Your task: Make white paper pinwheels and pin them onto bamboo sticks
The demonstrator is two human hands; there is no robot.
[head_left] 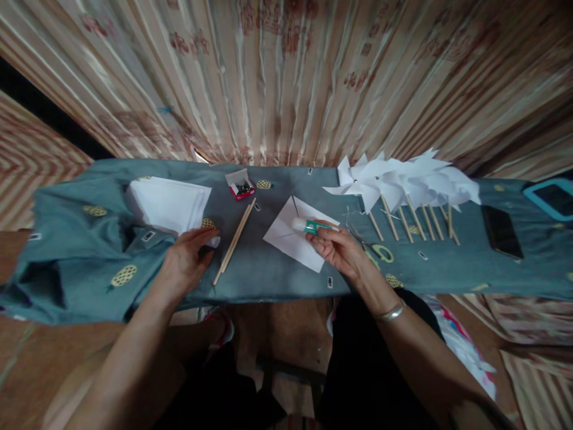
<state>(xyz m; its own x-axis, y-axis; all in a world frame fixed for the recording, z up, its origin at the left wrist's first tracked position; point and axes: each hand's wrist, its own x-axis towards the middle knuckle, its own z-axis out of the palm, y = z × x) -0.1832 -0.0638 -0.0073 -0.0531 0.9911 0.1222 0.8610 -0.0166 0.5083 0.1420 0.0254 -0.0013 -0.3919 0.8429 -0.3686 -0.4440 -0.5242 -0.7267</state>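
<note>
My right hand (pixel 338 248) is closed round a green and white glue stick (pixel 308 226), held over a square sheet of white paper (pixel 290 248) with slits cut in from its corners. In my left hand (pixel 190 257), at the left, a small white cap (pixel 214 242) is pinched between the fingers. Between the hands lie several thin wooden sticks (pixel 235 242), side by side. Scissors (pixel 376 248) with yellow-green handles rest just past my right hand, partly hidden by it.
A stack of white paper (pixel 168 203) lies at the left. Behind the sticks stands an opened small red box (pixel 242 188) of dark pins. Several white paper pinwheels (pixel 403 179) on sticks lie at the right, then a dark phone (pixel 501 233) and a blue-framed device (pixel 550 197).
</note>
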